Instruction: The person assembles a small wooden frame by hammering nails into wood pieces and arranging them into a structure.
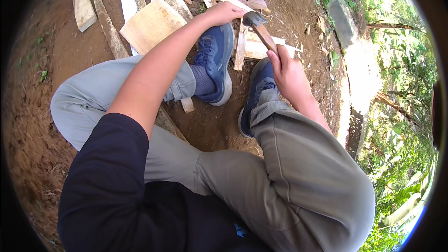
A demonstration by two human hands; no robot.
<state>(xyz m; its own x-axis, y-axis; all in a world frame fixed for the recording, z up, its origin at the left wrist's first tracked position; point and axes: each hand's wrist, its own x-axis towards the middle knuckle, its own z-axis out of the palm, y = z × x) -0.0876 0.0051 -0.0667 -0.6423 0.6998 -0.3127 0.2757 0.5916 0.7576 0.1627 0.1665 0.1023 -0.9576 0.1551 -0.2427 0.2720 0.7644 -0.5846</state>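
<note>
Right fingers (283,57) grip hammer (264,33); left fingers (234,11) near wood strip (241,46), hold unclear; boards (153,24) lie loose, work looks unfinished.

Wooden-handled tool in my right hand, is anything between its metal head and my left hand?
Nothing visible: the metal head of the tool, gripped in your right hand, shows close beside your left hand. I can't tell whether they touch.

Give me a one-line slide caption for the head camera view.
Right hand gripping a hammer, left hand close to its metal head, over brown soil strewn with wood pieces.
</note>
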